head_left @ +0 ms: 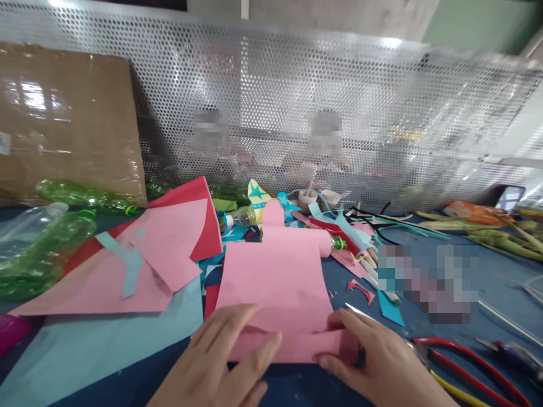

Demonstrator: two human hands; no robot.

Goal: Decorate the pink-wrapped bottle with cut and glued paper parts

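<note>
A pink paper sheet (pixel 274 277) lies in front of me, its near edge curled into a low roll. My left hand (pixel 224 353) rests over the roll's left part, thumb and fingers apart. At the right end, my right hand (pixel 373 350) pinches the curled edge between thumb and fingers. Just beyond the sheet lies a bottle wrapped in pink paper (pixel 297 240), its green neck (pixel 339 243) sticking out to the right. Whether that wrap joins the sheet cannot be seen. Scissors or a blade (pixel 358 311) show partly behind my right hand.
Pliers with red handles (pixel 470 356) lie at the right. Pink sheets (pixel 114 282), a light blue sheet (pixel 127 345) and green bottles (pixel 51 249) are on the left. Paper scraps (pixel 360 291) litter the blue table. A cardboard box (pixel 72 124) and perforated metal panel (pixel 271 102) stand behind.
</note>
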